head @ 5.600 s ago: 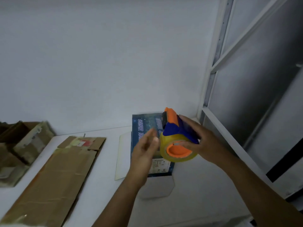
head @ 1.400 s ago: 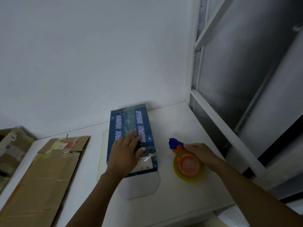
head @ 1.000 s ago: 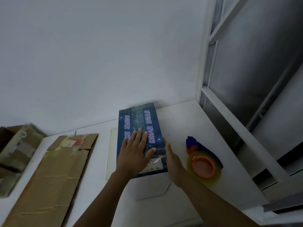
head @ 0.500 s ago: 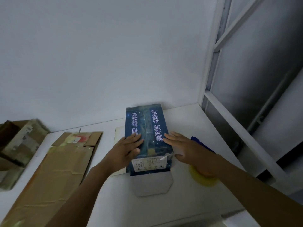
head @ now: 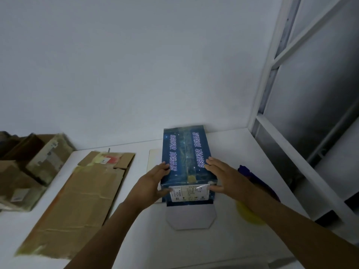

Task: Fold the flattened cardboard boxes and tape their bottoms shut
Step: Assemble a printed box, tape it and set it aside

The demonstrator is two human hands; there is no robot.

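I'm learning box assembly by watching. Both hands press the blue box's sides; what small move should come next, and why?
Probably fold the white flap up against the near end of the blue box. The box stands squared between the left hand and right hand, the flap lies flat on the table, and the tape dispenser waits beside the right forearm.

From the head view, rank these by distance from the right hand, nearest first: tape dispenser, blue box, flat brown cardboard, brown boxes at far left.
1. Blue box: touched by the right hand on its right side.
2. Tape dispenser: just right of the hand, partly behind the forearm.
3. Flat brown cardboard: left of the box.
4. Brown boxes: far left.
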